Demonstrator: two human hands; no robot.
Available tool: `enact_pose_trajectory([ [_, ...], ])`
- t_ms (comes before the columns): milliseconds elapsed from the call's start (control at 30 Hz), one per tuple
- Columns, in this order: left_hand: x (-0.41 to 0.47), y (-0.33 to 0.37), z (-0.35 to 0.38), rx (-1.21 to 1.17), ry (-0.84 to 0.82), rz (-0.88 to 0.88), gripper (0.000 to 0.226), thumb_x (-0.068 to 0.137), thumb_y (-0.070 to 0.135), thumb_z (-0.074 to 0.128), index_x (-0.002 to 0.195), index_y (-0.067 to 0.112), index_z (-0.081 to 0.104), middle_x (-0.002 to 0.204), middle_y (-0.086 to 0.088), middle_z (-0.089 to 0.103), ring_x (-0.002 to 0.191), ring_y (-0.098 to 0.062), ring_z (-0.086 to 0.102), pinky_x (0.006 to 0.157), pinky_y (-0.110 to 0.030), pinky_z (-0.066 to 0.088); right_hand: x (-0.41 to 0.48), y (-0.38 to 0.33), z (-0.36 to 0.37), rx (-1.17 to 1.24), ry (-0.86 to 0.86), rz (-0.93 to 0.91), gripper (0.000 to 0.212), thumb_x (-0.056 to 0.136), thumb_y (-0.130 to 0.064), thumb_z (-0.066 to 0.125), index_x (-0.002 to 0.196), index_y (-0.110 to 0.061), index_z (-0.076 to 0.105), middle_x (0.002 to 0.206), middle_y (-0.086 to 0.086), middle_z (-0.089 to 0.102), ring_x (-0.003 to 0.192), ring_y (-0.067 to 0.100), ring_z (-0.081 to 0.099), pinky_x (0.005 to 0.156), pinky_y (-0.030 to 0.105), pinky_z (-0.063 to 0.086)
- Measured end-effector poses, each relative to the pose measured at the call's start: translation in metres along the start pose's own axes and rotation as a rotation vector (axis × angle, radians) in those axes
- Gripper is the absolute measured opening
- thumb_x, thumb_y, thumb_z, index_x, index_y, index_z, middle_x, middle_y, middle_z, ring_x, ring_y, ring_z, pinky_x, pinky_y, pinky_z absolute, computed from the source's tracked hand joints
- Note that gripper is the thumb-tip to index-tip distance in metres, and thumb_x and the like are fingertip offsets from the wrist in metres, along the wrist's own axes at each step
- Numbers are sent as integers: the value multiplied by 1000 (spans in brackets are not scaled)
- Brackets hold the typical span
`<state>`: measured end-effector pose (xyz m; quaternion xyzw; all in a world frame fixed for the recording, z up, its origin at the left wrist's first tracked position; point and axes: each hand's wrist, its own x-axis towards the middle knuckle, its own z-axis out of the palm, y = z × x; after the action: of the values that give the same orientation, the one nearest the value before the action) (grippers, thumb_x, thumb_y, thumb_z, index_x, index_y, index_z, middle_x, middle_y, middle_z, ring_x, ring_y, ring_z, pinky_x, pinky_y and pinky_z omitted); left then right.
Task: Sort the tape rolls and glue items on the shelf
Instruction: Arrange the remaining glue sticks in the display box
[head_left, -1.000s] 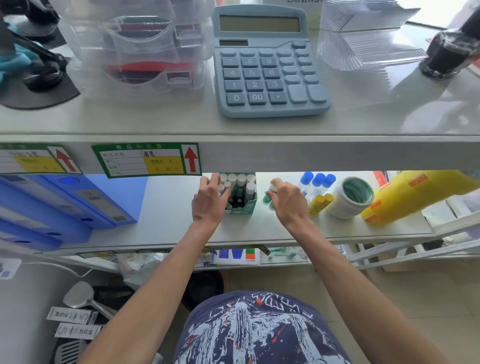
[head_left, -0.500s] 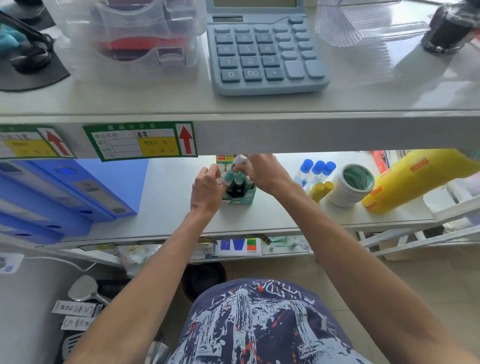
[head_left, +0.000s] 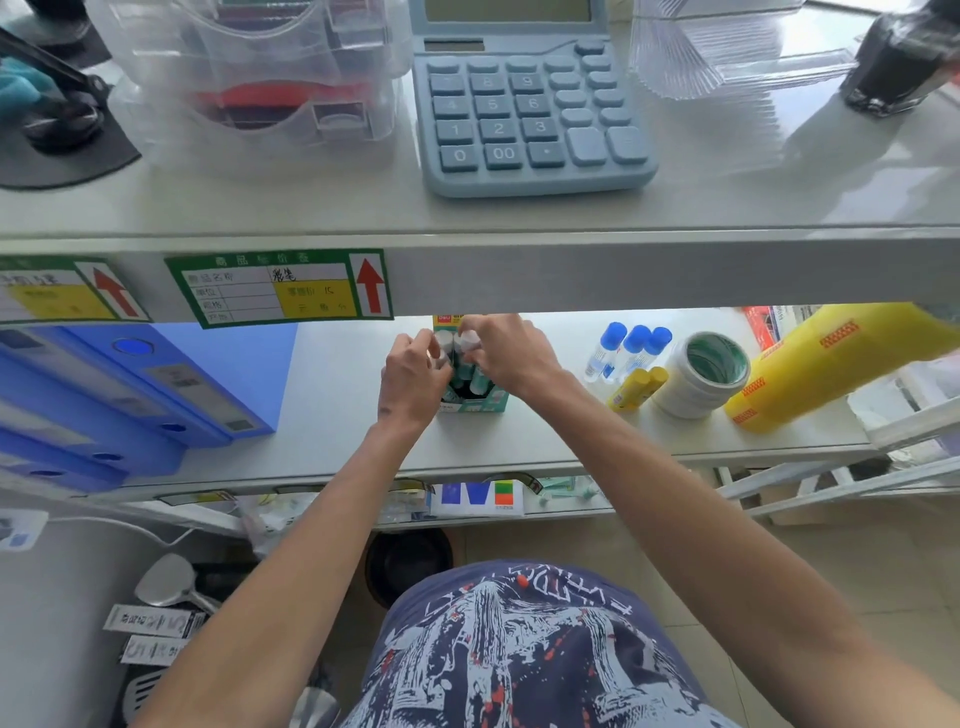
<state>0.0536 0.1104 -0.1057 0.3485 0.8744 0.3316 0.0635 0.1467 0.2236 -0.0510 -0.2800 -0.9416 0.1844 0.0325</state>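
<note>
A small green display box (head_left: 480, 405) of upright glue sticks stands on the middle shelf (head_left: 332, 415). My left hand (head_left: 413, 382) is curled against the sticks on the box's left side. Over the box top, my right hand (head_left: 506, 356) pinches a white-capped glue stick (head_left: 470, 340). To the right stand three blue-capped glue bottles (head_left: 631, 345), two yellow glue sticks (head_left: 636, 387) lying down, and a stack of white tape rolls (head_left: 698, 376).
Blue file binders (head_left: 130, 395) lie at the shelf's left. Yellow packages (head_left: 831, 364) lean at the right. On the upper shelf sit a blue calculator (head_left: 524, 104) and clear plastic trays (head_left: 260, 83). A green price label (head_left: 280, 286) is stuck on the shelf edge.
My right hand moved left from beside the box to above it, carrying a glue stick. My left hand stayed at the box's left side. The view shifted slightly downward.
</note>
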Motion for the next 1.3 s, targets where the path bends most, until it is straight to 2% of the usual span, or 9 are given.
enact_pose_trajectory([
  [200,-1,4,-2,-10,35,17,17,89,15,72,98,3,66,95,-12,51,69,-18,52,66,-25,47,-1,2,15,-72,1,-64,30,90,-5,62,119,-14,64,117,15,62,88,45,66,66,38,47],
  [333,-5,-4,2,-132,35,35,35,80,10,82,109,7,63,108,-15,53,71,-14,62,73,-18,54,-8,13,18,-63,74,-26,37,84,3,67,118,-9,57,115,17,59,82,46,66,61,40,49],
  [433,-10,-7,7,-231,60,31,42,78,6,84,112,8,58,114,-14,52,74,-11,68,72,-16,58,-12,20,21,-48,126,7,33,82,0,75,110,-9,60,104,12,62,78,39,65,58,33,41],
  [567,-15,-16,10,-339,111,-52,51,77,12,86,119,6,57,113,-10,56,77,-10,68,69,-9,57,-17,23,26,-11,184,16,23,85,-11,79,104,-7,66,103,11,61,83,33,64,61,32,45],
  [700,-24,-28,13,-345,108,-75,43,78,22,85,114,6,67,105,-5,70,83,-10,70,70,-10,56,-27,29,35,65,221,16,19,92,-20,75,103,-5,69,107,12,57,79,31,64,67,41,60],
  [833,-33,-31,24,-284,53,2,36,84,14,79,118,6,71,112,-8,70,87,-12,68,80,-27,61,-31,32,39,142,250,36,22,94,-19,74,110,-6,68,107,13,55,74,31,64,68,39,60],
  [1100,-29,-23,27,-290,77,-23,26,87,11,76,112,7,68,109,-9,67,84,-13,67,74,-27,62,-35,28,37,221,311,41,18,95,-19,70,109,-8,72,100,8,53,65,19,53,60,29,49],
  [1233,-23,-25,20,-254,57,-5,24,84,6,76,106,7,64,105,-9,64,79,-13,66,64,-11,51,-31,23,35,210,272,29,13,92,-16,71,103,-9,72,99,5,53,68,22,57,63,35,57],
  [1300,-22,-27,17,-252,83,-2,21,86,7,74,105,7,65,104,-9,64,78,-14,66,63,-15,54,-30,25,33,202,265,57,18,91,-11,68,109,-10,71,103,7,56,72,24,60,66,38,58],
])
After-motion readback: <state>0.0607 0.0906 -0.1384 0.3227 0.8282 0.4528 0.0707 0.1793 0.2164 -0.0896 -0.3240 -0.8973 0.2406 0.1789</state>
